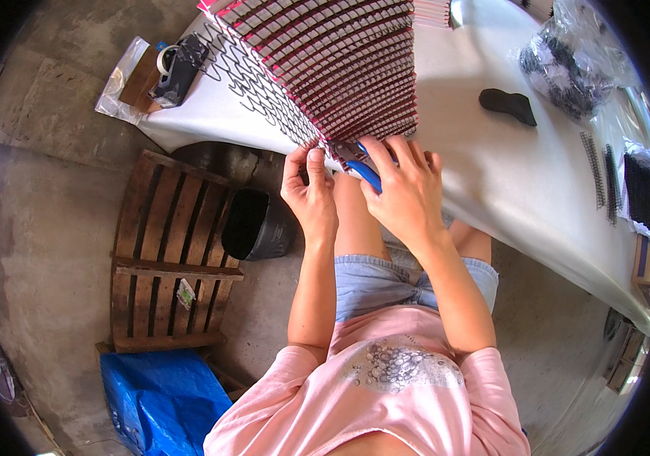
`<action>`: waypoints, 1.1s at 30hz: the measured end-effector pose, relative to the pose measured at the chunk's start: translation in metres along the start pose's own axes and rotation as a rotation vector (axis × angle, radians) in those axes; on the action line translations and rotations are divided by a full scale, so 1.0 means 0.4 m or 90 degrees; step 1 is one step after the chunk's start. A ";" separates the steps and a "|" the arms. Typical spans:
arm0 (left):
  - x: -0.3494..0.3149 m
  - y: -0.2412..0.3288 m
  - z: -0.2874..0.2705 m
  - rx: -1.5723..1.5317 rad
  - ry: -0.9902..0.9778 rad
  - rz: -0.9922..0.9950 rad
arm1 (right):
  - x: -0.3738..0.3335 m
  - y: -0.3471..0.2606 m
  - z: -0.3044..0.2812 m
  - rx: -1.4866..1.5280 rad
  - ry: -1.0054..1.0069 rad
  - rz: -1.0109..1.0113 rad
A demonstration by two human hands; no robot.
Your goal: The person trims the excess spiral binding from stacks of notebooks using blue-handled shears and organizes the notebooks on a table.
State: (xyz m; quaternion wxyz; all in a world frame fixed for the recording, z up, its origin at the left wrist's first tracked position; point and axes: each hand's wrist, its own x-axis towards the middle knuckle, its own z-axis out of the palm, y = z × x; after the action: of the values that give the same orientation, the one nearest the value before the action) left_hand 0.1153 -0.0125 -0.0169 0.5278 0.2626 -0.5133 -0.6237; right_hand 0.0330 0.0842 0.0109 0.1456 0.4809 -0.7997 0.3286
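A fanned stack of booklets with black wire-spiral bindings and red edges (340,64) lies on the white table (507,175), reaching its near edge. My left hand (308,190) pinches the wire end of the nearest booklet at the table edge. My right hand (404,186) grips blue-handled pliers (363,173), their jaws at the same wire end beside my left fingers. Both hands nearly touch each other.
A black pouch (507,102) and a clear bag of black wire spirals (568,64) lie on the table to the right, loose spirals (598,171) beyond. A tape dispenser (177,68) sits at the left end. Below: a black bin (253,224), wooden pallet (165,251), blue tarp (161,399).
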 end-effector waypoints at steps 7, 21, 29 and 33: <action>0.000 -0.001 -0.002 0.046 0.003 0.022 | -0.008 0.001 -0.006 0.005 0.026 0.004; 0.000 -0.007 -0.005 0.055 -0.004 0.020 | -0.007 0.023 0.029 0.153 -0.077 0.074; -0.004 0.027 -0.005 0.079 -0.047 0.021 | -0.002 0.014 -0.022 0.056 0.041 0.015; 0.004 0.027 -0.011 0.084 -0.068 0.015 | 0.014 0.006 -0.010 0.020 0.040 -0.011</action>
State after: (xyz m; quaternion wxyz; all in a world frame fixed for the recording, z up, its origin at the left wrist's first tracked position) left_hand 0.1229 -0.0147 -0.0082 0.4888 0.2571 -0.5836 -0.5954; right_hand 0.0278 0.0839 0.0157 0.1659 0.4798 -0.7851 0.3549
